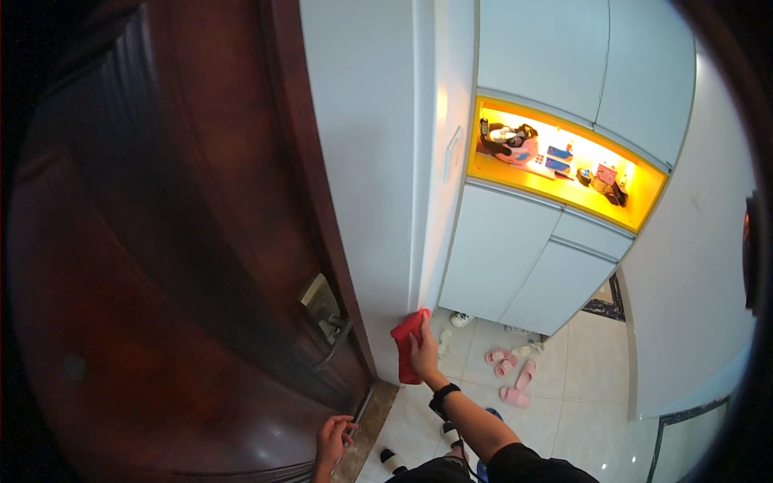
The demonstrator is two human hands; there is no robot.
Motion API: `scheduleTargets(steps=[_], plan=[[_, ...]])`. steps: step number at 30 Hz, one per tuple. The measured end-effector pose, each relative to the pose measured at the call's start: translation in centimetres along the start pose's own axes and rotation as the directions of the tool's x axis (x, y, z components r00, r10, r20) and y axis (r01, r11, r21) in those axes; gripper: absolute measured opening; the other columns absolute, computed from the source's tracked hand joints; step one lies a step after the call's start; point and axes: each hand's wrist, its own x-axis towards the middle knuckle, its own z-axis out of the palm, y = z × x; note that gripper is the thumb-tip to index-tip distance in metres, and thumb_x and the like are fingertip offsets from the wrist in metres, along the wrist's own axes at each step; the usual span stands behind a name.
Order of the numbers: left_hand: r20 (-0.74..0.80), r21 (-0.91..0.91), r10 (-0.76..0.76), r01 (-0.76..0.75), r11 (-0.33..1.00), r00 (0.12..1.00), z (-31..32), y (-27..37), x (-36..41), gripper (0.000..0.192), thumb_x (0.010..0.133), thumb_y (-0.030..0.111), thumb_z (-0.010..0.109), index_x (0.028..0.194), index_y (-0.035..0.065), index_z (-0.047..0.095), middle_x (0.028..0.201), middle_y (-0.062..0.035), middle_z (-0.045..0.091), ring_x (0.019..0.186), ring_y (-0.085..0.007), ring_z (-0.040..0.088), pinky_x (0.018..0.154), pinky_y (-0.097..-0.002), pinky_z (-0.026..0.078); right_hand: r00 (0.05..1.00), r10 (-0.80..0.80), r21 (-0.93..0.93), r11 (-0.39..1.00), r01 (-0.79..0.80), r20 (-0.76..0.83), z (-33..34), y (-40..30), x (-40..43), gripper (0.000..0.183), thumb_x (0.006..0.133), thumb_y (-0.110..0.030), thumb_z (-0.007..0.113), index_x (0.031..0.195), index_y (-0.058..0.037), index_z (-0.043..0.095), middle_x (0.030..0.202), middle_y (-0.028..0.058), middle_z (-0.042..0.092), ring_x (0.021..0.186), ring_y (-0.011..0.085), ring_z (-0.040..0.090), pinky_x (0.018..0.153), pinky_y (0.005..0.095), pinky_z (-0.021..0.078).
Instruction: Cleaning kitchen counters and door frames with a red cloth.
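My right hand (425, 353) presses a folded red cloth (406, 356) against the lower part of the white wall (374, 181), by its corner. A black band (445, 398) circles that wrist. Lower down, my left hand (333, 441) is held in front of the dark reddish-brown door (181, 314), fingers loosely bent and nothing in them. The metal door handle (334, 344) is above my left hand, to the left of the cloth.
A white cabinet (501, 247) with a lit yellow niche (643, 202) holding a helmet and small items stands at right. Pink slippers (514, 396) and other shoes lie on the tiled floor (592, 374). A brown stone threshold (380, 404) runs along the door.
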Motion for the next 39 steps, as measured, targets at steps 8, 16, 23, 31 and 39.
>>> scheduleTargets(steps=[8,16,23,31,39], plan=[[0.109,-0.134,0.189,-0.174,0.975,0.976,0.3,0.9,1.7,0.025,0.098,0.023,0.044,0.110,0.0069,0.059,0.098,-0.0070,0.067,0.061,-0.0072,0.056,0.043,-0.0218,0.037,0.814,-0.502,-0.043,0.857,0.513,-0.294,-7.0,-18.4,11.0,0.056,0.089,-0.002,0.059,0.140,0.0012,0.036,0.136,0.0254,0.046,0.123,0.0351,0.050,0.100,0.0366,0.0411],[0.162,-0.096,0.188,-0.174,0.980,0.969,1.0,0.4,2.5,0.027,0.099,0.021,0.043,0.114,0.0044,0.058,0.101,-0.0093,0.066,0.065,-0.0104,0.057,0.045,-0.0229,0.039,0.552,-0.713,-0.140,0.658,0.740,-0.433,-10.9,-35.1,21.1,0.059,0.087,-0.010,0.062,0.141,-0.0084,0.039,0.145,0.0237,0.034,0.126,0.0402,0.042,0.101,0.0404,0.0386],[0.040,-0.187,0.129,-0.119,0.975,0.991,-0.5,1.0,1.7,0.028,0.098,0.025,0.047,0.116,0.0043,0.054,0.098,-0.0106,0.068,0.061,-0.0105,0.059,0.040,-0.0232,0.040,0.577,-0.637,-0.421,0.771,0.478,-0.510,-5.8,-31.0,22.2,0.055,0.085,-0.018,0.066,0.136,-0.0110,0.047,0.147,0.0280,0.026,0.132,0.0448,0.033,0.106,0.0474,0.0332],[-0.052,-0.224,0.124,-0.132,0.966,0.991,-0.8,-1.4,2.0,0.028,0.098,0.024,0.047,0.120,0.0064,0.049,0.099,-0.0102,0.067,0.063,-0.0111,0.061,0.039,-0.0256,0.041,0.745,-0.481,-0.284,0.876,0.390,-0.462,-0.3,-16.1,16.4,0.069,0.082,-0.009,0.061,0.143,-0.0031,0.030,0.148,0.0262,0.025,0.130,0.0441,0.036,0.106,0.0465,0.0331],[0.051,-0.118,0.089,-0.082,0.990,0.995,1.4,-0.2,1.6,0.033,0.097,0.030,0.049,0.121,0.0088,0.048,0.102,-0.0079,0.066,0.067,-0.0130,0.062,0.042,-0.0259,0.043,0.962,-0.027,0.132,0.989,0.066,-0.272,2.0,-2.2,6.1,0.055,0.092,-0.012,0.051,0.143,-0.0064,0.031,0.131,0.0191,0.051,0.114,0.0309,0.055,0.094,0.0371,0.0441]])
